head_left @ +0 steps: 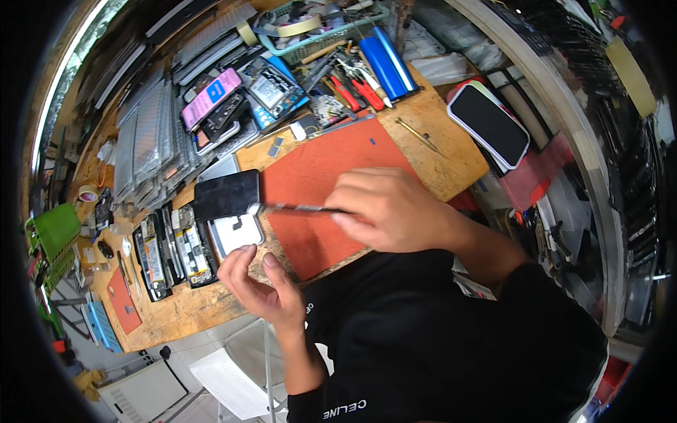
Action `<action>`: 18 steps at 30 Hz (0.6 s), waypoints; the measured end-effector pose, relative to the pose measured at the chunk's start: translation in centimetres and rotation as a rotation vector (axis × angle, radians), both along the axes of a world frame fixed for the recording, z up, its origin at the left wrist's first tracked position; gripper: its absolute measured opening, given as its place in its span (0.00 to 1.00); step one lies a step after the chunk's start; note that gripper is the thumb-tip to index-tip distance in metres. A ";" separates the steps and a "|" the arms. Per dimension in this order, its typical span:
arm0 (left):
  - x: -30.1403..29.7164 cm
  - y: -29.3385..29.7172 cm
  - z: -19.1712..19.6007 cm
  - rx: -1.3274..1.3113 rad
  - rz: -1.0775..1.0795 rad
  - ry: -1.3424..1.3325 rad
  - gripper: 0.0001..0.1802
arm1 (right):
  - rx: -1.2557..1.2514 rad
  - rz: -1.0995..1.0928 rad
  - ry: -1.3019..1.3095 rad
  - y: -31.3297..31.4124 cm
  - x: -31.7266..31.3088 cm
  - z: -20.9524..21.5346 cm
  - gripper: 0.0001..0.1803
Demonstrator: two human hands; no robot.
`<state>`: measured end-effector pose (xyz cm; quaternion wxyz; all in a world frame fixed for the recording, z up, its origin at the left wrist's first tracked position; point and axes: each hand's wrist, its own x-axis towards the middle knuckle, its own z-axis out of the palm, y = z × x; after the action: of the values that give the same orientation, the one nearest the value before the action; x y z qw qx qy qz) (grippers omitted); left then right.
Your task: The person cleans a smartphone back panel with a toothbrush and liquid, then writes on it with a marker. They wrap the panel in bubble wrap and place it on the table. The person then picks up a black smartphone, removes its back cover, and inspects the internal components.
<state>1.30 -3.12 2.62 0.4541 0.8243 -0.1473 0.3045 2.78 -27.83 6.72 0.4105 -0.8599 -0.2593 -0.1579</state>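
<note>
My right hand (pixel 377 209) is closed on one end of a thin dark strip-shaped piece (pixel 300 208), held roughly level above the orange-red mat (pixel 321 243). Motion smears the strip, so its kind is unclear; its far end looks bright. My left hand (pixel 262 285) is empty at the near edge of the bench, palm turned up and fingers apart. Just beyond the strip's bright end lies a dark phone screen (pixel 227 194). Under that screen, a white phone-shaped frame (pixel 236 231) partly shows.
Opened phones (pixel 190 247) with exposed batteries lie at left. Behind are stacked clear plastic trays (pixel 148 141), a pink-screened phone (pixel 211 99), red-handled pliers (pixel 343 92), a blue cylinder-like object (pixel 386 63) and a green basket (pixel 331 39). Tweezers (pixel 421 136) and a white-edged phone (pixel 489 125) lie right.
</note>
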 end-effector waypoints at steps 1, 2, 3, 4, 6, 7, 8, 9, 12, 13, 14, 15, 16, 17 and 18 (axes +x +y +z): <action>0.2 0.1 0.3 0.183 0.007 -0.137 0.17 | -0.138 0.015 -0.134 0.1 0.0 0.1 0.05; 0.4 0.0 0.6 0.332 -0.016 -0.153 0.16 | -0.304 0.028 -0.138 0.3 -0.1 -0.1 0.06; 0.7 -0.2 0.8 0.473 -0.019 -0.119 0.14 | -0.324 0.036 -0.133 0.6 -0.1 -0.3 0.05; 1.2 -0.5 0.9 0.503 -0.070 -0.077 0.11 | -0.343 0.046 -0.133 0.9 -0.1 -0.6 0.05; 2.2 -1.0 1.0 0.453 -0.111 -0.083 0.10 | -0.311 0.063 -0.081 1.2 0.2 -1.4 0.07; 2.4 -1.1 0.9 0.429 -0.132 -0.087 0.09 | -0.232 0.106 -0.044 0.9 0.6 -1.8 0.08; 2.7 -1.1 0.8 0.403 -0.161 -0.055 0.09 | -0.155 0.148 0.011 0.5 1.2 -2.2 0.10; 2.8 -1.1 0.8 0.386 -0.177 0.016 0.09 | -0.079 0.202 0.048 -0.1 2.0 -2.5 0.13; 2.8 -0.8 0.7 0.290 -0.203 0.110 0.07 | -0.018 -0.072 0.085 -2.9 6.4 -3.4 0.13; 2.7 -0.7 0.7 0.241 -0.203 0.120 0.06 | -0.160 -0.184 0.070 -3.9 7.8 -3.6 0.13; 2.6 -0.6 0.8 0.208 -0.196 0.151 0.06 | -0.266 -0.196 0.023 -4.5 8.6 -3.9 0.13; 2.6 -0.5 0.9 0.174 -0.177 0.184 0.05 | -0.404 -0.266 0.061 -4.8 9.2 -4.3 0.13; 2.7 -0.4 1.0 0.153 -0.180 0.198 0.05 | -0.436 -0.270 0.073 -4.8 9.5 -4.7 0.13; 2.8 -0.5 1.1 0.136 -0.189 0.246 0.05 | -0.443 -0.281 0.064 -4.8 9.8 -5.0 0.12; 3.1 -0.6 1.0 0.108 -0.189 0.274 0.05 | -0.461 -0.297 0.072 -4.9 10.0 -5.1 0.10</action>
<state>4.39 -3.72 3.64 0.4515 0.8638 -0.1768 0.1368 12.81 -32.71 1.64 0.1853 -0.9642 -0.1447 -0.1228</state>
